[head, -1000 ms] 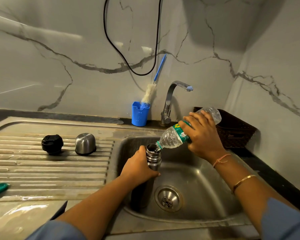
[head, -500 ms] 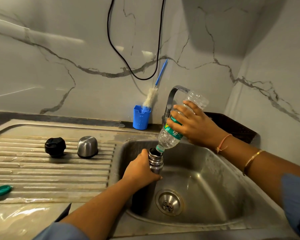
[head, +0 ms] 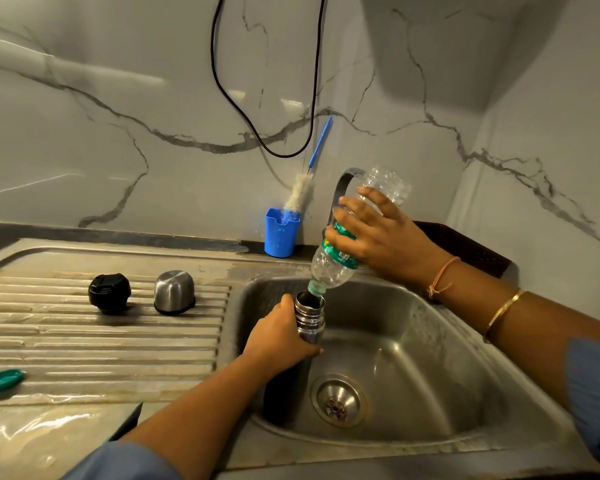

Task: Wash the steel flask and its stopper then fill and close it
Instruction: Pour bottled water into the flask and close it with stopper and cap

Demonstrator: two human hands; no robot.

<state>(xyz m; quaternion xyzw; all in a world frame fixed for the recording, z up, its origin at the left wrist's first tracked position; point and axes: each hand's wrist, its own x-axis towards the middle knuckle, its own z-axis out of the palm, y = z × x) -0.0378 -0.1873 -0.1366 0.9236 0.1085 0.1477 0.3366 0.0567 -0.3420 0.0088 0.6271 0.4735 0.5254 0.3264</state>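
Cap, green, lies on the drainboard, well to the left of my left fingers. Nearer those fingers, yet apart from them, the black stopper and a steel cup, mouth down, stand side by side on the same ribs. My left hand wraps the flask just below its threaded neck, fingers curled round it, keeping it upright in the sink; the flask's mouth is uncovered. Above and right of that grip, my right hand clasps a bottle at its green label, fingers curved over it. The bottle tilts neck-down, its mouth at the flask's rim. Behind my right fingers rises the tap; beyond my right wrist sits a dark basket.
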